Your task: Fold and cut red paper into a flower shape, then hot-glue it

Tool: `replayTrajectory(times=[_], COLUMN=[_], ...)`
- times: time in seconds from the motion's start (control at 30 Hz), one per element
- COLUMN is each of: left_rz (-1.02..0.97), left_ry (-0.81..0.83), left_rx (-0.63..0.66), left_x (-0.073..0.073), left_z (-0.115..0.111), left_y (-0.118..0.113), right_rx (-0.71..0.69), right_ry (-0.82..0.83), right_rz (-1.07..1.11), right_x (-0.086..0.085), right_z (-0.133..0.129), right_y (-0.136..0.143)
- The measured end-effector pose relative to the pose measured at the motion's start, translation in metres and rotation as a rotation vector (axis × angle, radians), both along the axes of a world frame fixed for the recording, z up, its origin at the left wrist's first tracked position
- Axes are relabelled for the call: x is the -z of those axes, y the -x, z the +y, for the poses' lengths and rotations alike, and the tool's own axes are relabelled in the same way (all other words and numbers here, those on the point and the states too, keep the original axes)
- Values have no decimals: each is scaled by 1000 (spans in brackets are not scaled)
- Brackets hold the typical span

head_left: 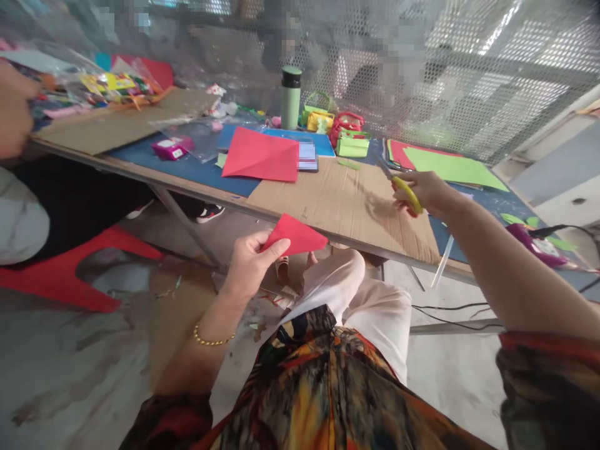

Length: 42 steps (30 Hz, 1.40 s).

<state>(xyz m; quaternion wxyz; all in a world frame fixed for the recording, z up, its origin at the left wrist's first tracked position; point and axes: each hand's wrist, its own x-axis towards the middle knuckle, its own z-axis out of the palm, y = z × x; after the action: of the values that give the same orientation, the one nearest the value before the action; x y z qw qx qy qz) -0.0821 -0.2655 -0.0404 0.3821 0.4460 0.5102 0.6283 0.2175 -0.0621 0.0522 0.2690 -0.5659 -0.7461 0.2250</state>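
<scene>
In my left hand (250, 259) is a small folded piece of red paper (302, 236), pinched between thumb and fingers just off the table's front edge. My right hand (419, 190) is closed on yellow-handled scissors (407, 194) over the cardboard sheet (328, 200), their blades toward the back left. A larger red sheet (267, 153) lies at the cardboard's back left, beside a phone (308, 156). A narrow green paper strip (349, 164) rests on the cardboard's back part.
Small paper bags (353, 144) and a green bottle (290, 100) stand at the back. Green sheets (454, 167) lie right. A purple device (537, 244) with a cable is far right. Another person's hand (16, 109) is at left, above a red stool (94, 269).
</scene>
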Motion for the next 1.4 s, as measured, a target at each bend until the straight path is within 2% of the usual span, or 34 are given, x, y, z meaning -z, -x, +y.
replayTrajectory(times=[0.07,0.1,0.13,0.2,0.27,0.33,0.4,0.53,0.73,1.07,1.4], left_rz=[10,14,22,50,83,125,173,236,244,264,289], left_ry=[-26,-36,-41,-39,-24,-8,6,71,166,139,141], left_rx=[1,7,14,32,68,126,192,308,386,393,406], left_x=[-3,-4,-5,-6,-7,-8,-10,-13,-15,-18,-11], left_z=[-7,-10,-14,-22,-28,-30,-29,-19,-9,-4,-3], left_y=[7,10,12,15,14,9,0,-20,-36,-46,-42], right_rx=[-54,-102,-158,-291,-316,-369,-420,-464,-392,-376,-349], right_ry=[110,183,222,344,428,435,481,545,538,502,525], right_rz=[83,240,366,480,520,526,539,550,569,642,675], right_x=[0,4,12,34,58,77,87,92,107,120,126], right_z=[-48,-75,-103,-157,-202,-233,-250,-253,-249,-249,-250], right_y=[-5,-9,-13,-20,-24,-22,-18,-13,-16,-19,-20])
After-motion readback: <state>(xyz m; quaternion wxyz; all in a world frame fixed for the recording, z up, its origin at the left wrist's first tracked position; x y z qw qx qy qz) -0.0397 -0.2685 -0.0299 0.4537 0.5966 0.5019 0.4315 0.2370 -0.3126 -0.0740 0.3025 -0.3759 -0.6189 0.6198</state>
